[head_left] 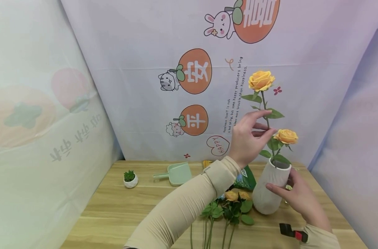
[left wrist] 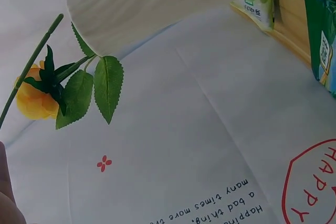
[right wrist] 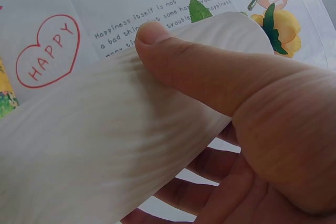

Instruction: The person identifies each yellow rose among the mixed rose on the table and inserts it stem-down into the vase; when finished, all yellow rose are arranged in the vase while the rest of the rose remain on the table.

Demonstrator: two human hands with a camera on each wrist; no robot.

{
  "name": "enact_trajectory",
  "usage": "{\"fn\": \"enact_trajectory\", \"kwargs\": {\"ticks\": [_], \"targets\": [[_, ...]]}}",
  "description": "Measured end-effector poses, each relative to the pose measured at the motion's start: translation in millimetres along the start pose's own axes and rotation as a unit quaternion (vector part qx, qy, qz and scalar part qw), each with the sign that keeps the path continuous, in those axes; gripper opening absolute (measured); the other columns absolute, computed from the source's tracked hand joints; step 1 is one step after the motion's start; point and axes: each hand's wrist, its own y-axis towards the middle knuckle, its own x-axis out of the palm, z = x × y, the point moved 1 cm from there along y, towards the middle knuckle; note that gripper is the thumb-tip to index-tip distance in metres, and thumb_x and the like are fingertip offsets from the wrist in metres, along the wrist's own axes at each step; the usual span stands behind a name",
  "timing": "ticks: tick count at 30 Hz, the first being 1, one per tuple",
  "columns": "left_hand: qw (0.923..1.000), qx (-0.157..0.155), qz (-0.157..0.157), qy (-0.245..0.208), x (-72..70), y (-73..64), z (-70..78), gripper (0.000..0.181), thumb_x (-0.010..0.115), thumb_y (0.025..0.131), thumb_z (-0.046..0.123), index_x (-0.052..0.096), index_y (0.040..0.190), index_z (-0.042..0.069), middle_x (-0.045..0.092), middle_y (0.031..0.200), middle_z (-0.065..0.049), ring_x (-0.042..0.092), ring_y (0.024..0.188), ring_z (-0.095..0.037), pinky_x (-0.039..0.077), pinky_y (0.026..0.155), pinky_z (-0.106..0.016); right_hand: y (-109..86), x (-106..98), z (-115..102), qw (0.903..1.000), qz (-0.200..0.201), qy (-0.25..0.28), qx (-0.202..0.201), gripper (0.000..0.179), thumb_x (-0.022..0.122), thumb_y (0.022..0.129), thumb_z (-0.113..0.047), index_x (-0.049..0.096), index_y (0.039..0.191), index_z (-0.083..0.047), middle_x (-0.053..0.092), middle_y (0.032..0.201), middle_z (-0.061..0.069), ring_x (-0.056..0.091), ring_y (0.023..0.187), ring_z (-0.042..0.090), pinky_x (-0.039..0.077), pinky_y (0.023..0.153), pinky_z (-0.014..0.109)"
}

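My left hand (head_left: 249, 134) pinches the stem of a yellow rose (head_left: 261, 81) between thumb and fingers, above a white ribbed vase (head_left: 266, 193). The cut lower end of that stem (left wrist: 52, 24) shows in the left wrist view, outside the vase and close to its mouth. Another yellow rose (head_left: 286, 136) stands in the vase, its leaves (left wrist: 108, 88) spreading over the rim. With my right hand (head_left: 304, 199) I grip the vase's side, the thumb (right wrist: 184, 64) lying along the near wall and the other fingers around the back, partly hidden.
Several yellow roses (head_left: 231, 196) with long stems lie on the wooden table (head_left: 114, 214) left of the vase. Behind them is a green package (head_left: 246, 179). A light green dustpan (head_left: 179, 173) and a small potted succulent (head_left: 130, 180) lie farther left. A printed curtain (head_left: 145, 121) hangs behind.
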Motion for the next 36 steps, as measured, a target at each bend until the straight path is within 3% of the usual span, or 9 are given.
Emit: {"fn": "enact_trajectory", "kwargs": {"ticks": [12,23,29,36], "targets": [[1.0000,0.003,0.005,-0.001,6.5,-8.1,-8.6,0.048,0.083,0.094,0.000,0.065,0.138,0.001,0.068,0.126,-0.015,0.074,0.092,-0.003,0.056,0.085,-0.010,0.0,0,-1,1.0000,-0.001,0.003,-0.005,0.091,0.082,0.098,-0.039,0.032,0.162,0.002,0.053,0.147,0.034,0.056,0.129,0.055,0.059,0.090,0.062],[0.9992,-0.008,0.026,-0.028,5.2,-5.7,-11.7,0.048,0.082,0.094,-0.002,0.064,0.139,0.001,0.066,0.131,-0.016,0.075,0.094,-0.004,0.058,0.084,-0.014,0.8,1,3,0.9999,0.002,0.011,-0.001,0.092,0.083,0.098,-0.040,0.032,0.162,0.002,0.054,0.146,0.033,0.057,0.129,0.053,0.060,0.089,0.059],[0.9998,-0.018,-0.002,-0.001,9.7,-13.1,-16.1,0.046,0.083,0.094,0.000,0.066,0.137,0.002,0.067,0.128,-0.015,0.074,0.094,-0.006,0.057,0.084,-0.013,-0.8,1,1,0.9999,0.001,0.014,0.003,0.092,0.083,0.098,-0.040,0.032,0.161,0.002,0.054,0.146,0.034,0.057,0.128,0.054,0.060,0.088,0.057],[0.9955,-0.046,-0.074,0.038,21.4,-29.3,-30.2,0.046,0.083,0.096,0.004,0.066,0.138,0.007,0.067,0.132,-0.010,0.073,0.095,-0.002,0.053,0.084,-0.006,0.1,1,2,0.9998,-0.001,0.020,0.003,0.093,0.083,0.098,-0.040,0.031,0.162,0.002,0.053,0.146,0.034,0.056,0.129,0.054,0.060,0.088,0.056]]}}
